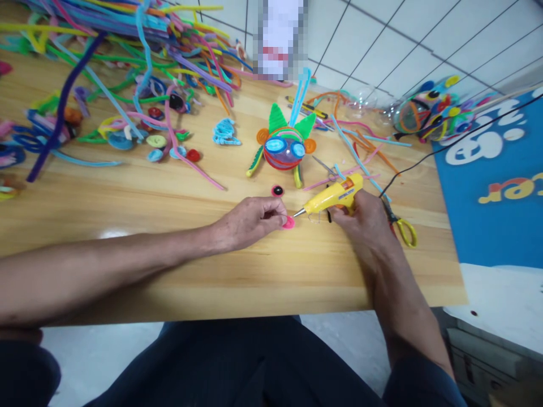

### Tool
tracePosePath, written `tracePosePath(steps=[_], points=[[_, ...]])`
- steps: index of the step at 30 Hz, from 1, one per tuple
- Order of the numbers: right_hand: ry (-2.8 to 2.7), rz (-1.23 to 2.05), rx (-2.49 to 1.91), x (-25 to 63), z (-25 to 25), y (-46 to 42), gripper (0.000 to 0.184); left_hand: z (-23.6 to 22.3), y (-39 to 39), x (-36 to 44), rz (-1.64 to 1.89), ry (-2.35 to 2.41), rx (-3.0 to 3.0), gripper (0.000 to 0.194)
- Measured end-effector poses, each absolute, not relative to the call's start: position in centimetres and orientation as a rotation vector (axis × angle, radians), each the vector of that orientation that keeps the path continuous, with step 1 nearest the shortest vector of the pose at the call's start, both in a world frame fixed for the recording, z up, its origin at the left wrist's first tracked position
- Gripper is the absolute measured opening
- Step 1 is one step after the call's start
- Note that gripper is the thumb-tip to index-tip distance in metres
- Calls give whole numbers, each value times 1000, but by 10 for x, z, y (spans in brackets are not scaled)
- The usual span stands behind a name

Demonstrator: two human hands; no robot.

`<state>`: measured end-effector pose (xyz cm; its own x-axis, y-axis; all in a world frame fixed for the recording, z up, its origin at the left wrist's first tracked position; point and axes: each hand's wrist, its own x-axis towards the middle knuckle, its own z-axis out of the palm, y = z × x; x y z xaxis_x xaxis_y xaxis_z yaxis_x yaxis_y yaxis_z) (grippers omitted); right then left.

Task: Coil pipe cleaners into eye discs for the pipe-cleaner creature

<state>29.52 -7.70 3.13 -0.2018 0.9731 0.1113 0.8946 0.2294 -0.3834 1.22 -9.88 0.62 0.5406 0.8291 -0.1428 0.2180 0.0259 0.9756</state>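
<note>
My left hand (257, 221) pinches a small pink pipe-cleaner disc (289, 223) just above the wooden table (254, 282). In my right hand (367, 220) is a yellow hot glue gun (335, 195), its metal nozzle pointing left, right at the edge of the disc. A small disc with a shiny black dome and pink rim (277, 190) lies just beyond my left hand. Farther back stands a pipe-cleaner creature (285, 150) on a clear ball, with green ears, light blue eye discs and orange coils at its sides.
Many loose pipe cleaners (127, 51) and coiled pieces cover the back left. Scissors with yellow handles (405, 230) lie right of my right hand, near a black cord (407, 169). Clear balls and decorated pieces (432, 113) sit at the back right, beside a blue printed board (487, 215).
</note>
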Motion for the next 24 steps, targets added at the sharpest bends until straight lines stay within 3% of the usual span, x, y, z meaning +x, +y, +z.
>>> tracePosePath(steps=[24], points=[[-2160, 380, -1717, 294, 28, -79, 9, 6, -99, 13, 631, 934, 1523, 16]])
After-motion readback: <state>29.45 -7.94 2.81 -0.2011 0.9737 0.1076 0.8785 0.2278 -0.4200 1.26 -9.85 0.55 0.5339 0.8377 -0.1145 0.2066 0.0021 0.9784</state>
